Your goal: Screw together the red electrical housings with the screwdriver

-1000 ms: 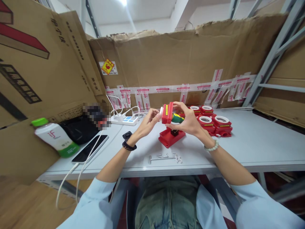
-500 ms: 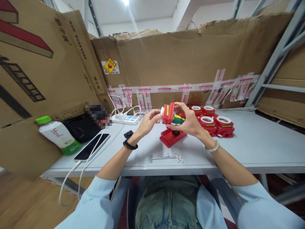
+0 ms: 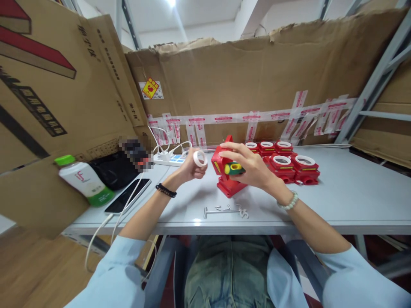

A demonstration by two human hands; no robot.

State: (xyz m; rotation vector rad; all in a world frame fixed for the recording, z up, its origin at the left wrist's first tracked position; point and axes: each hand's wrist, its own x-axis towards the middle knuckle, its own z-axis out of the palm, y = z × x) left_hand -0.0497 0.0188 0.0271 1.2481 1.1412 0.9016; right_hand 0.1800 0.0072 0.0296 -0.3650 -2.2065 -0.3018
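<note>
My left hand [image 3: 189,168] is closed on a white ring [image 3: 200,158], held up over the table, apart from the red parts. Fingers of my right hand [image 3: 248,164] wrap round a red housing cover [image 3: 218,160], tilted in the air. A green and yellow handle [image 3: 233,168], like a screwdriver's, is in that same hand; its far end is hidden. Under this hand the red box base [image 3: 228,188] sits on the table. Nearer me lie a metal T-shaped rod [image 3: 221,212], several small screws [image 3: 227,208] and small white pieces [image 3: 244,212].
Several red boxes with white rings [image 3: 282,167] stand at the right. To the left are a phone [image 3: 128,197], a bottle [image 3: 85,182], a black pouch [image 3: 112,171] and a power strip [image 3: 173,159]. Cardboard [image 3: 218,81] walls the back of the table [image 3: 346,196].
The white ring has come off the red cover and moved left with my left hand. My right hand has tilted the cover, keeping it and the green-yellow handle.
</note>
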